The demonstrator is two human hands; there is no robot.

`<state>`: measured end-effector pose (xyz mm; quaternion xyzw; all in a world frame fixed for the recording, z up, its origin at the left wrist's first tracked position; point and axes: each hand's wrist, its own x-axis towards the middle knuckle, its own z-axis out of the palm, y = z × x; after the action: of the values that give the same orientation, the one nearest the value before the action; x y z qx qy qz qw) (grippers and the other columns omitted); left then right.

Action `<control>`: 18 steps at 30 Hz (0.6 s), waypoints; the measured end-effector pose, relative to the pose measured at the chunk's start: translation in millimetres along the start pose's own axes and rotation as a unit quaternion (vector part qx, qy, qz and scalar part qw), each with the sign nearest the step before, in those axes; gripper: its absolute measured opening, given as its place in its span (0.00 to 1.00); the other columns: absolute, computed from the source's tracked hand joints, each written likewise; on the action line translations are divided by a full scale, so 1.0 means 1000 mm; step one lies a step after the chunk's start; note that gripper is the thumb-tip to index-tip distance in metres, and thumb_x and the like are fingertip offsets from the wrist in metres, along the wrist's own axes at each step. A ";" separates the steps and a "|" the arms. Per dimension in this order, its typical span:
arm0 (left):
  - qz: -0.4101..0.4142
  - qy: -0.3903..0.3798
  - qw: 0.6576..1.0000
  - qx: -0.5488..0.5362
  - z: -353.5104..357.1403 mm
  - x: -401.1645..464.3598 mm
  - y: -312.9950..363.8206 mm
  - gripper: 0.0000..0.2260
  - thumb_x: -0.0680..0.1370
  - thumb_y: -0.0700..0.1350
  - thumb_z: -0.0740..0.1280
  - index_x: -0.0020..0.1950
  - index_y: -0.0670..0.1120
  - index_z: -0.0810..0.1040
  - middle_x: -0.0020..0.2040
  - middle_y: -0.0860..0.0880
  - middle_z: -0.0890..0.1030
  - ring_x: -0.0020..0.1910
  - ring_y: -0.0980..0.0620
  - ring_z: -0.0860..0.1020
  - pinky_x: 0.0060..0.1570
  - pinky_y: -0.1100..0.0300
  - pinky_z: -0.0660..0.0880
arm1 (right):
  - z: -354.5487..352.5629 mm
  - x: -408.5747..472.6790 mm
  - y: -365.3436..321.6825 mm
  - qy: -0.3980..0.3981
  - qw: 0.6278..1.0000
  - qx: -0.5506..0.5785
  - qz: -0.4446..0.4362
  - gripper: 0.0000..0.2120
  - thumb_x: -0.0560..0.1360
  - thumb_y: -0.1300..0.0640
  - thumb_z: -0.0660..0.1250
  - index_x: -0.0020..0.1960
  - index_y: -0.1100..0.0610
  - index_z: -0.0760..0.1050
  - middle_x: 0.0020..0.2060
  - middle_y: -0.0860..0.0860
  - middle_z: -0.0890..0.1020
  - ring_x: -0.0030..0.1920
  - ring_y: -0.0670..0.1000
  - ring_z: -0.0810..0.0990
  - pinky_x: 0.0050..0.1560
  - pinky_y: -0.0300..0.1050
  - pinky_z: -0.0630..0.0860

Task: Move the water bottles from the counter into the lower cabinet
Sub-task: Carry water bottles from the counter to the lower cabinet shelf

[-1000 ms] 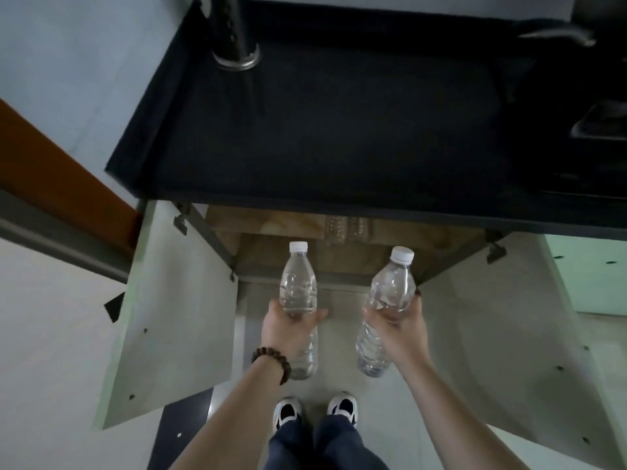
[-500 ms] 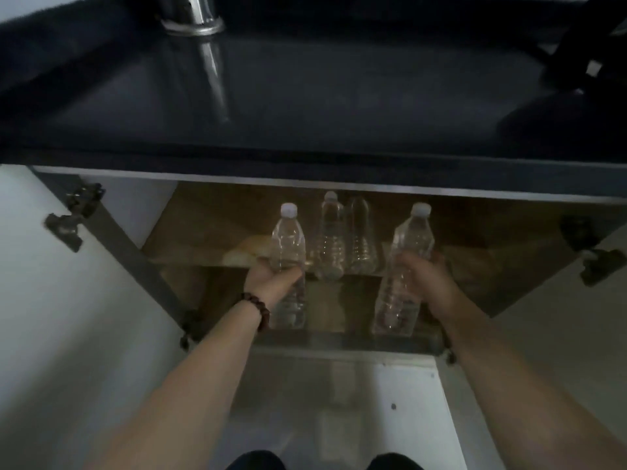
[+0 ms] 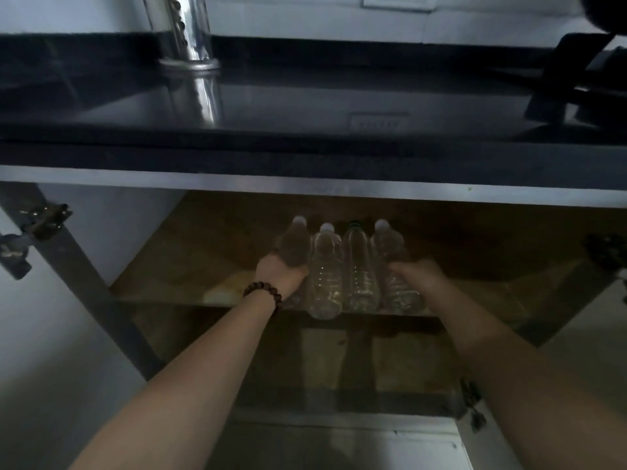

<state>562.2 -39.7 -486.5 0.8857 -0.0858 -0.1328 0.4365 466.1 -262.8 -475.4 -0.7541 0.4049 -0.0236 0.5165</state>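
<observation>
Several clear water bottles stand in a row on the wooden shelf (image 3: 190, 266) inside the open lower cabinet. My left hand (image 3: 280, 273), with a bead bracelet on its wrist, grips the leftmost bottle (image 3: 294, 244) around its middle. My right hand (image 3: 419, 274) grips the rightmost bottle (image 3: 390, 245). Between them stand a white-capped bottle (image 3: 325, 276) and a dark-capped bottle (image 3: 359, 273), untouched. All stand upright, side by side near the shelf's front edge.
The black counter (image 3: 305, 106) overhangs the cabinet; a shiny metal post (image 3: 185, 32) stands on it at the left and a dark object (image 3: 576, 79) at the right. Door hinges (image 3: 37, 218) flank the opening. A lower wooden compartment (image 3: 332, 361) lies below the shelf.
Both hands have carried their bottles forward into the cabinet and set them beside the two standing there. The view has dropped lower and closer to the shelf.
</observation>
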 end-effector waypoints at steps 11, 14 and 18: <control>-0.007 0.019 0.982 0.189 0.013 0.015 -0.008 0.30 0.70 0.67 0.55 0.54 0.44 0.79 0.51 0.43 0.82 0.50 0.44 0.79 0.51 0.50 0.78 | 0.019 -0.009 0.003 0.075 0.974 -0.179 -0.117 0.17 0.76 0.46 0.64 0.57 0.56 0.78 0.52 0.57 0.82 0.48 0.55 0.79 0.45 0.41 0.69; 0.022 -0.004 0.949 0.315 0.000 -0.012 0.010 0.35 0.76 0.63 0.55 0.76 0.43 0.60 0.75 0.40 0.64 0.71 0.41 0.66 0.68 0.45 0.65 | 0.008 -0.039 0.000 0.061 0.967 -0.207 -0.133 0.17 0.77 0.46 0.63 0.60 0.54 0.77 0.55 0.55 0.82 0.51 0.55 0.80 0.44 0.40 0.69; 0.073 -0.062 0.942 0.323 -0.021 -0.072 0.044 0.32 0.79 0.58 0.56 0.79 0.45 0.51 0.79 0.44 0.53 0.78 0.44 0.53 0.75 0.47 0.52 | -0.021 -0.099 -0.004 0.055 0.973 -0.195 -0.112 0.22 0.76 0.48 0.65 0.67 0.56 0.71 0.60 0.57 0.78 0.58 0.59 0.78 0.55 0.44 0.72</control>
<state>498.8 -31.6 -427.8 0.9605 -0.2151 -0.1206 0.1292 393.1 -215.3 -424.4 -0.8783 0.3424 -0.0433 0.3308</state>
